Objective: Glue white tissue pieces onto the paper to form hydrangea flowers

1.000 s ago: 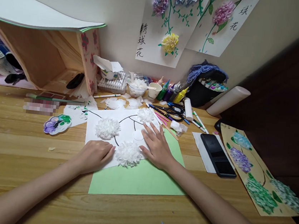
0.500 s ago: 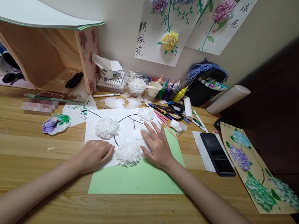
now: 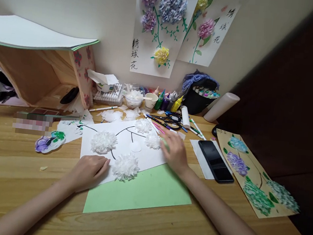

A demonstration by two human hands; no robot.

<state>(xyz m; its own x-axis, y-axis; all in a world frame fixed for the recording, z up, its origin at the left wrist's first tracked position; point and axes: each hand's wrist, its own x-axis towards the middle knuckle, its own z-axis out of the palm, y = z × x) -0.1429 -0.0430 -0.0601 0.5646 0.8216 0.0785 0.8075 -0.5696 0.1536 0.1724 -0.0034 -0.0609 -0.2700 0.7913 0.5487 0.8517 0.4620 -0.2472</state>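
My left hand [image 3: 91, 170] rests in a loose fist on the lower left edge of a white paper sheet [image 3: 152, 158]; nothing shows in it. Ruffled white paper flowers sit on the sheet: a left one [image 3: 103, 142], a lower one [image 3: 126, 166] and smaller ones at the upper right, including one [image 3: 153, 140] beside my right fingertips. Black drawn stems [image 3: 112, 154] run between them, and a small pale round spot [image 3: 136, 147] lies below a stem. My right hand [image 3: 175, 153] is open, fingers bent, over the sheet's right edge, partly covering a crumpled white piece.
A green sheet [image 3: 139, 191] lies under the white one. Behind are scissors [image 3: 173, 122], pens, paint bottles [image 3: 165, 102], a paper cup [image 3: 150, 101] and a bowl of white scraps [image 3: 134, 100]. A phone [image 3: 216, 161] and a flower picture [image 3: 254, 174] lie on the right.
My right hand has lifted off the sheet and moved right towards the crumpled piece, uncovering a white flower and the round spot. My left hand keeps its place. The view has shifted.
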